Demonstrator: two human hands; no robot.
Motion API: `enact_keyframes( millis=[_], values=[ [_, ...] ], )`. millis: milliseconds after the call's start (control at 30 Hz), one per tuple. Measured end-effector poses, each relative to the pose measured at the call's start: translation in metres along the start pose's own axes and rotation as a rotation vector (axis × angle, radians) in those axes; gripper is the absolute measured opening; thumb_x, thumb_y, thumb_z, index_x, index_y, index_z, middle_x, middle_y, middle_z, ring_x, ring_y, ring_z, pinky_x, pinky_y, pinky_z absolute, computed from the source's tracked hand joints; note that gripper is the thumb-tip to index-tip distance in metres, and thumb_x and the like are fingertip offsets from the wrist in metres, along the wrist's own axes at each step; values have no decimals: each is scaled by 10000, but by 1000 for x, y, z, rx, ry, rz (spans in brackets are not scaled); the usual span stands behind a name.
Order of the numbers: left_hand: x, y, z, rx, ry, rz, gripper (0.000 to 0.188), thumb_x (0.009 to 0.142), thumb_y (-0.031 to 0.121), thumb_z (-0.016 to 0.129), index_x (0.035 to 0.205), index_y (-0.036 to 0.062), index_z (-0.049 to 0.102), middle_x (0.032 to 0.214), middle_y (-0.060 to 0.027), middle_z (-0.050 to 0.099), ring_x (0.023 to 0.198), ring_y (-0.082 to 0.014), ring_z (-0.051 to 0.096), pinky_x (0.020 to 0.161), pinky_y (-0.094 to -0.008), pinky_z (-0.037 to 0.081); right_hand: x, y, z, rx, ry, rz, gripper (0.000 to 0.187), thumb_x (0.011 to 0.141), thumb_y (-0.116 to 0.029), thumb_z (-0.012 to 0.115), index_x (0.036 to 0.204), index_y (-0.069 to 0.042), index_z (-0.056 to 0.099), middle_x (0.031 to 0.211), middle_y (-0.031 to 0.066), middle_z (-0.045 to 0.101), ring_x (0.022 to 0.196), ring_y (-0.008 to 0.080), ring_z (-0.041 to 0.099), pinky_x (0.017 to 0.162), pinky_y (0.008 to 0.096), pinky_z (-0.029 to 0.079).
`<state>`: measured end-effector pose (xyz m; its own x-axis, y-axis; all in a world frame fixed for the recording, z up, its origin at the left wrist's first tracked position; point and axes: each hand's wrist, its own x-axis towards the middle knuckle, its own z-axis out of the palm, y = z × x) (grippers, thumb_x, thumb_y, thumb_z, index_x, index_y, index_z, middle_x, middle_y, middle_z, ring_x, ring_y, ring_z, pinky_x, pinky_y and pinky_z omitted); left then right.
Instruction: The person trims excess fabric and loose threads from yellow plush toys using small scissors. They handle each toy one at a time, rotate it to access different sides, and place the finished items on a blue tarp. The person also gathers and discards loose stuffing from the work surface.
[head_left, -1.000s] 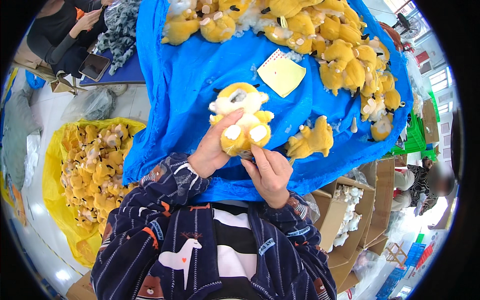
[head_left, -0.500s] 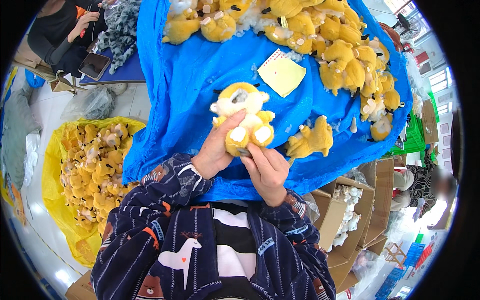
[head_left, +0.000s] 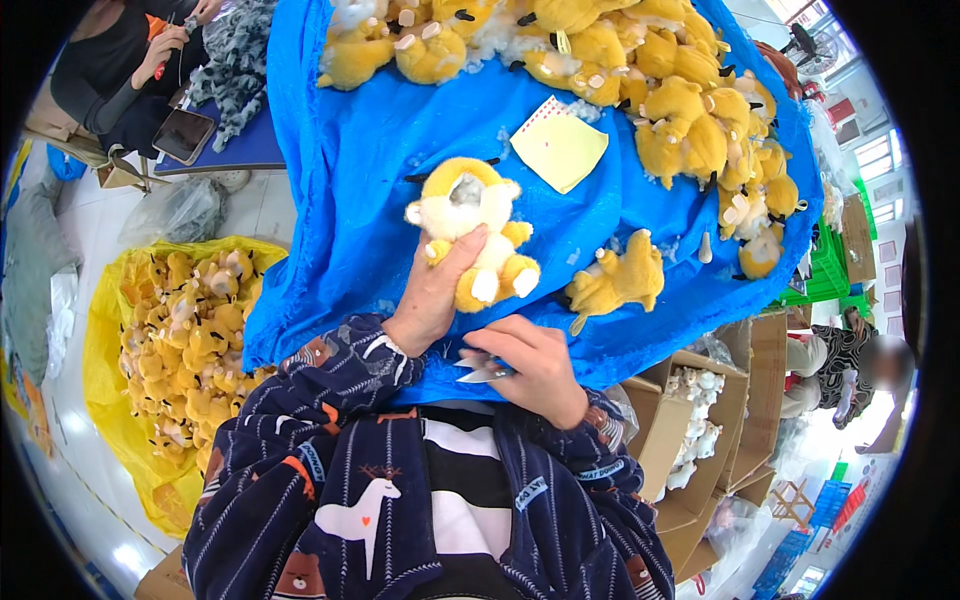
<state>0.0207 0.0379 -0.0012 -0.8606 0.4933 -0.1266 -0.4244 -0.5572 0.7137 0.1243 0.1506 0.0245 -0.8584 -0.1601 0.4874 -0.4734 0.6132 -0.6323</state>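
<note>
My left hand (head_left: 430, 300) is closed round the body of a yellow and cream plush toy (head_left: 455, 217), its thumb across the front. The toy is upright over the blue cloth, and an opening in its head shows pale grey inside. Close to my body, apart from the toy, my right hand (head_left: 540, 368) is closed on small metal thread snips (head_left: 484, 374) whose blades point left. Just right of the held toy, another yellow plush (head_left: 618, 278) lies on the cloth.
Yellow plush toys (head_left: 690, 130) and white stuffing heap along the far and right sides of the blue cloth (head_left: 400, 130). A yellow paper pad (head_left: 562, 150) lies there. At left stands a yellow bag (head_left: 105, 350) of plush pieces; at right, a cardboard box (head_left: 640, 425) of white toys. A person (head_left: 110, 75) sits at far left.
My right hand has come away from the toy's underside toward my body, and the snips' blades now show. My left hand has shifted the toy slightly left and tilted it.
</note>
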Motion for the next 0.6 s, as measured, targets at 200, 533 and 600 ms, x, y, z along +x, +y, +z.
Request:
enact_keyframes(
  millis=[200,533,600],
  values=[
    [-4,-4,-6,293,-18,185,515,879,106,622,1302,18,342,1222,-117,514,1085,-189,553,889,-303,480,9,0,-21,-330,-127,-35,468,690,-34,686,1140,-98,575,1115,91,580,644,208,614,546,293,487],
    [-6,-13,-16,607,-61,364,511,857,87,645,1276,-7,369,1211,-128,525,1096,-193,548,905,-315,466,-4,2,12,-179,131,285,293,669,-100,754,893,-53,570,828,106,620,610,239,616,516,314,472],
    [-5,-15,-20,649,-77,352,526,852,44,637,1300,18,363,1226,-111,512,1103,-180,536,908,-305,467,-4,3,14,-108,174,394,271,671,-121,769,844,-57,571,806,110,621,597,240,614,503,310,466]
  ],
)
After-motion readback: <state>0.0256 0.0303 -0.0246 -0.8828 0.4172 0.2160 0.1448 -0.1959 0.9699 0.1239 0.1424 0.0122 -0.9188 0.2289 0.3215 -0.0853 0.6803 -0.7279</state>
